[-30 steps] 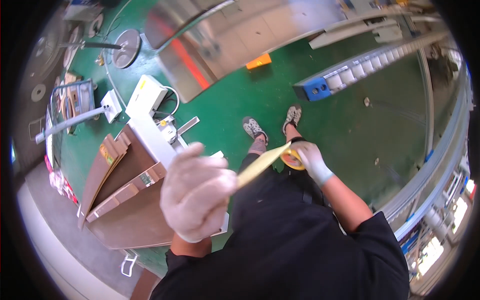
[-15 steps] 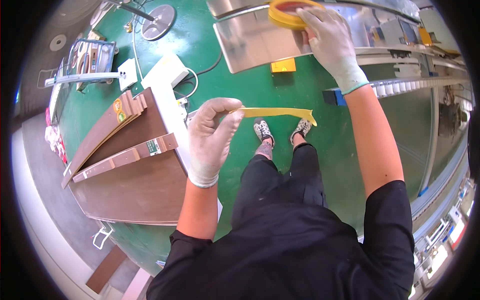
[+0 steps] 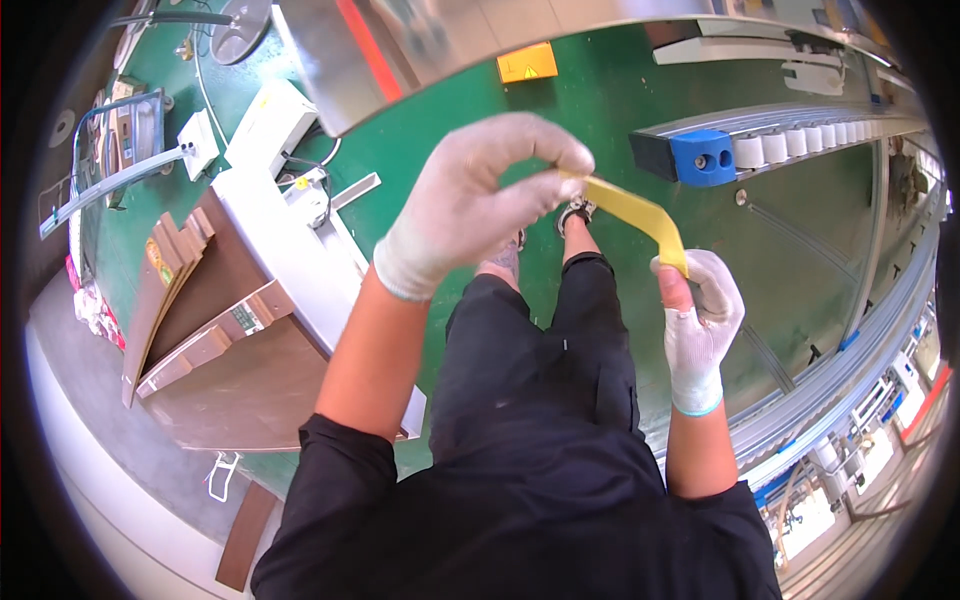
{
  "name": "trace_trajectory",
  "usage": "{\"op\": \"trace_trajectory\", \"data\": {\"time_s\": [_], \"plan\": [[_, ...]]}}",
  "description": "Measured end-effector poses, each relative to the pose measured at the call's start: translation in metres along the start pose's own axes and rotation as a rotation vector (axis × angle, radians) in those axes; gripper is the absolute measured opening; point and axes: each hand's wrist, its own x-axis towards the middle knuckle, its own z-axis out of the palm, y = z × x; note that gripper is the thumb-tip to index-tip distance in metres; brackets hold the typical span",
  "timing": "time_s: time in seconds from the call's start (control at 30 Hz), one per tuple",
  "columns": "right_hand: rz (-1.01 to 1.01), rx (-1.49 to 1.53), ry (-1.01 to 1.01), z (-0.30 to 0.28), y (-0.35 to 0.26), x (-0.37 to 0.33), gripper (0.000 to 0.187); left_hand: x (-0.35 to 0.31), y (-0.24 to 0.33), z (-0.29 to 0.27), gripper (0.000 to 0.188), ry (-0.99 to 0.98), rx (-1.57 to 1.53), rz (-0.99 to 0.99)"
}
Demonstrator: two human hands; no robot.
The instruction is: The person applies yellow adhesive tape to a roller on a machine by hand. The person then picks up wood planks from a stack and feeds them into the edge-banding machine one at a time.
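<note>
A short strip of yellow adhesive tape (image 3: 632,213) stretches between my two hands above the green floor, bent downward near its right end. My left hand (image 3: 470,195), in a whitish glove, pinches the upper left end between thumb and forefinger. Lower and to the right, my right hand (image 3: 703,320) grips the other end between thumb and fingers; the bare thumb tip shows out of its glove. The yellow tape roll is not visible now.
A shiny metal-topped table (image 3: 470,30) crosses the top, with a yellow box (image 3: 526,62) below its edge. A roller conveyor with a blue end block (image 3: 705,157) stands right. Brown trim pieces (image 3: 215,345) lie on a brown panel (image 3: 240,400) at left, beside a white box (image 3: 275,125).
My right hand has left the tape roll at the table, come down and taken the strip's free end. My left hand has risen and moved right with the strip; the view has shifted.
</note>
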Motion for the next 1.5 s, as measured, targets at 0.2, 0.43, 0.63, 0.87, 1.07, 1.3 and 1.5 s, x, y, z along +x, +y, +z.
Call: {"op": "trace_trajectory", "data": {"time_s": [0.2, 0.43, 0.63, 0.87, 1.07, 1.3, 1.5], "plan": [[-0.328, -0.323, 0.124, 0.024, 0.060, 0.004, 0.014, 0.050, -0.062, -0.003, 0.016, -0.100, -0.054, -0.068], [-0.329, -0.327, 0.303, 0.040, 0.086, 0.013, 0.027, 0.102, -0.094, 0.014, 0.016, -0.240, -0.195, 0.178], [-0.337, -0.426, 0.314, 0.024, 0.093, 0.023, 0.019, 0.126, -0.069, 0.012, 0.014, -0.425, -0.326, -0.007], [-0.282, -0.513, 0.370, 0.014, 0.097, 0.037, 0.025, 0.125, -0.098, 0.043, 0.014, -0.321, -0.214, 0.074], [-0.325, -0.453, 0.396, 0.004, 0.112, 0.045, 0.018, 0.133, -0.104, 0.046, 0.013, -0.339, -0.091, 0.306], [-0.315, -0.251, 0.447, -0.005, 0.132, 0.042, 0.025, 0.129, -0.107, 0.067, 0.035, -0.145, -0.118, 0.141], [-0.287, -0.310, 0.353, -0.023, 0.147, 0.033, 0.019, 0.101, -0.075, 0.064, 0.025, 0.118, -0.173, -0.135]]}}
